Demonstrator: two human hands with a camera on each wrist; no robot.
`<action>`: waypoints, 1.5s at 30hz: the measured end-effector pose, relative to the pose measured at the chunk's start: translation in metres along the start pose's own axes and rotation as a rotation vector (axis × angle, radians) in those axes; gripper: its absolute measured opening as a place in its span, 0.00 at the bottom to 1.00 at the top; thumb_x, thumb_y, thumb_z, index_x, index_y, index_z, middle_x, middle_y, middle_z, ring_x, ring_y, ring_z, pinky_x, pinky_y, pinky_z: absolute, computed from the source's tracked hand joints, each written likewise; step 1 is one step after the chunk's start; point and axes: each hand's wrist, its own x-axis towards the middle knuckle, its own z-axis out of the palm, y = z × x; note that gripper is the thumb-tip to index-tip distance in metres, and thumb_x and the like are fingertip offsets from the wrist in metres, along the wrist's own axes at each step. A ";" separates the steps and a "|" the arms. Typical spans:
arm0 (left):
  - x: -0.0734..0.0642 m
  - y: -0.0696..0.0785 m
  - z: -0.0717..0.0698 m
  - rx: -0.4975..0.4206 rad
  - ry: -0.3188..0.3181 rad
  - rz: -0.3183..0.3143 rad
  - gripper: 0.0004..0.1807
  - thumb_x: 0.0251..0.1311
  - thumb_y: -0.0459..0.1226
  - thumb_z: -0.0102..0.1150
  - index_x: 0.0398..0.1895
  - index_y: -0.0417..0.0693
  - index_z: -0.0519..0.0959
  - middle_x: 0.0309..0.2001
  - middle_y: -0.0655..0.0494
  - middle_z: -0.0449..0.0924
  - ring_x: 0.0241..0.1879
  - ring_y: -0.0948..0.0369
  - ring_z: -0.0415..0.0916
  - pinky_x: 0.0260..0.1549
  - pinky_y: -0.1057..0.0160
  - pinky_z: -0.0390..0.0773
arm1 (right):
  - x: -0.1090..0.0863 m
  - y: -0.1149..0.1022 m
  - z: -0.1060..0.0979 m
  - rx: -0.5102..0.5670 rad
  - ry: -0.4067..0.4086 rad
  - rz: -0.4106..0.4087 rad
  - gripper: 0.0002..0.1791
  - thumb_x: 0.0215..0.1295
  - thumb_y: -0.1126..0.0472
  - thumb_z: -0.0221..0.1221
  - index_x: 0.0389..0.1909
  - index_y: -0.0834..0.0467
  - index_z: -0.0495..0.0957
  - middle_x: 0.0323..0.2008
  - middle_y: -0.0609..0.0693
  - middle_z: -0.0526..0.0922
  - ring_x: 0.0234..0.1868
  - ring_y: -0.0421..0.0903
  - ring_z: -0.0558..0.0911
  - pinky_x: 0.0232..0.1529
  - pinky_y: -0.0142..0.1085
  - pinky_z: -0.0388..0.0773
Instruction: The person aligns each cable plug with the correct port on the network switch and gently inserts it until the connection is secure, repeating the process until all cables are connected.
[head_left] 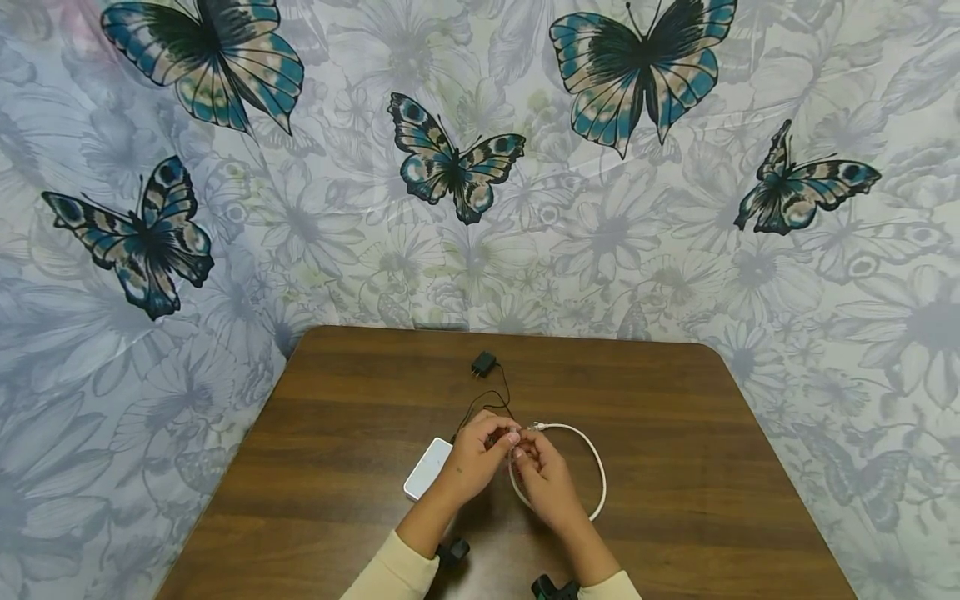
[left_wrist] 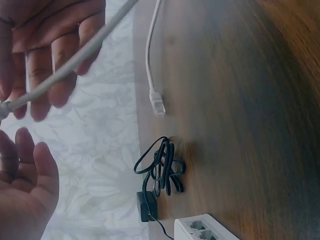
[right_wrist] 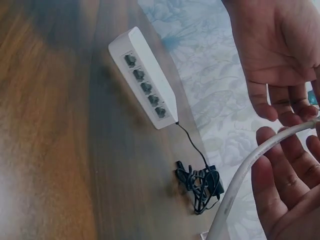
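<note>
A white network cable (head_left: pixel 601 471) curves in a loop about my right hand. At the cable's near end, the fingertips of my left hand (head_left: pixel 474 454) and right hand (head_left: pixel 550 483) meet, pinching it between thumbs and forefingers. The plug there is mostly hidden by the fingers. The cable's other plug (left_wrist: pixel 158 104), clear plastic, lies on the table just beyond the hands. Left of my left hand sits a white network switch (head_left: pixel 428 468); in the right wrist view its row of several ports (right_wrist: pixel 145 87) shows, with no cable in them.
A black power adapter (head_left: pixel 483 363) with a bundled thin cord (right_wrist: pixel 197 187) lies toward the back of the brown wooden table (head_left: pixel 675 433); the cord runs to the switch. Behind the table hangs a floral cloth with butterflies (head_left: pixel 456 162). Black straps (head_left: pixel 453 552) sit on both wrists.
</note>
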 end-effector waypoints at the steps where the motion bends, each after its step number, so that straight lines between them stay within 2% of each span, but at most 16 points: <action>1: 0.000 0.000 0.000 0.000 -0.002 0.006 0.10 0.69 0.45 0.58 0.46 0.52 0.82 0.40 0.62 0.76 0.36 0.65 0.73 0.33 0.68 0.77 | 0.000 0.000 0.001 0.008 0.009 -0.003 0.11 0.75 0.68 0.51 0.54 0.63 0.74 0.40 0.58 0.82 0.34 0.46 0.83 0.35 0.35 0.81; 5: 0.000 0.001 -0.001 0.003 -0.026 0.026 0.07 0.69 0.43 0.58 0.43 0.52 0.80 0.37 0.60 0.74 0.36 0.65 0.71 0.34 0.68 0.76 | -0.001 -0.003 0.002 0.028 -0.005 0.003 0.12 0.76 0.66 0.50 0.54 0.65 0.75 0.41 0.58 0.82 0.35 0.47 0.83 0.37 0.38 0.82; 10: 0.001 0.004 -0.001 -0.002 -0.045 0.026 0.06 0.70 0.39 0.57 0.44 0.50 0.81 0.38 0.58 0.75 0.38 0.64 0.71 0.37 0.69 0.76 | -0.001 -0.004 0.001 0.035 -0.017 -0.050 0.14 0.78 0.63 0.49 0.54 0.67 0.75 0.40 0.56 0.83 0.38 0.55 0.84 0.39 0.41 0.83; 14: 0.001 0.005 -0.002 -0.014 -0.044 0.014 0.08 0.69 0.38 0.58 0.46 0.50 0.82 0.39 0.56 0.75 0.36 0.63 0.71 0.34 0.69 0.76 | 0.001 -0.004 0.001 0.025 0.000 -0.083 0.13 0.77 0.64 0.49 0.52 0.68 0.77 0.39 0.56 0.84 0.37 0.58 0.84 0.39 0.42 0.83; 20: 0.001 0.003 -0.002 -0.004 -0.038 0.006 0.11 0.70 0.42 0.58 0.50 0.54 0.84 0.38 0.59 0.77 0.33 0.66 0.73 0.32 0.68 0.78 | 0.003 -0.005 0.002 0.041 0.007 -0.130 0.11 0.76 0.66 0.50 0.51 0.69 0.75 0.37 0.60 0.83 0.37 0.54 0.84 0.40 0.42 0.83; 25: 0.001 0.001 -0.003 -0.019 -0.046 0.007 0.14 0.70 0.46 0.57 0.52 0.56 0.85 0.39 0.62 0.78 0.34 0.65 0.74 0.32 0.66 0.80 | 0.003 -0.003 0.002 0.062 -0.001 -0.160 0.11 0.76 0.67 0.50 0.52 0.69 0.73 0.40 0.58 0.82 0.38 0.54 0.84 0.41 0.42 0.84; 28: 0.000 -0.001 -0.003 -0.011 -0.039 0.017 0.14 0.70 0.47 0.57 0.53 0.56 0.85 0.39 0.62 0.78 0.34 0.65 0.74 0.32 0.67 0.79 | 0.003 -0.003 0.003 0.035 0.006 -0.164 0.10 0.76 0.68 0.50 0.52 0.67 0.73 0.40 0.57 0.81 0.39 0.51 0.83 0.40 0.41 0.83; 34: -0.002 -0.001 -0.004 0.041 -0.017 0.017 0.14 0.69 0.44 0.59 0.53 0.53 0.84 0.40 0.62 0.79 0.34 0.66 0.73 0.33 0.68 0.77 | -0.001 -0.015 0.005 -0.074 0.037 -0.189 0.09 0.73 0.72 0.51 0.50 0.66 0.75 0.37 0.59 0.80 0.34 0.37 0.80 0.32 0.37 0.82; 40: -0.004 -0.004 -0.005 0.056 -0.028 -0.029 0.11 0.69 0.41 0.60 0.50 0.52 0.83 0.40 0.64 0.79 0.39 0.66 0.75 0.37 0.67 0.79 | -0.005 -0.035 0.009 -0.212 0.093 -0.240 0.07 0.68 0.75 0.56 0.44 0.66 0.78 0.34 0.54 0.83 0.33 0.36 0.78 0.32 0.31 0.79; 45: -0.006 -0.004 -0.010 0.081 -0.033 -0.045 0.12 0.69 0.45 0.59 0.51 0.55 0.82 0.41 0.66 0.79 0.40 0.66 0.75 0.39 0.66 0.78 | -0.001 -0.009 0.008 -0.242 0.126 -0.262 0.07 0.68 0.74 0.57 0.44 0.65 0.79 0.34 0.53 0.85 0.34 0.39 0.83 0.35 0.34 0.83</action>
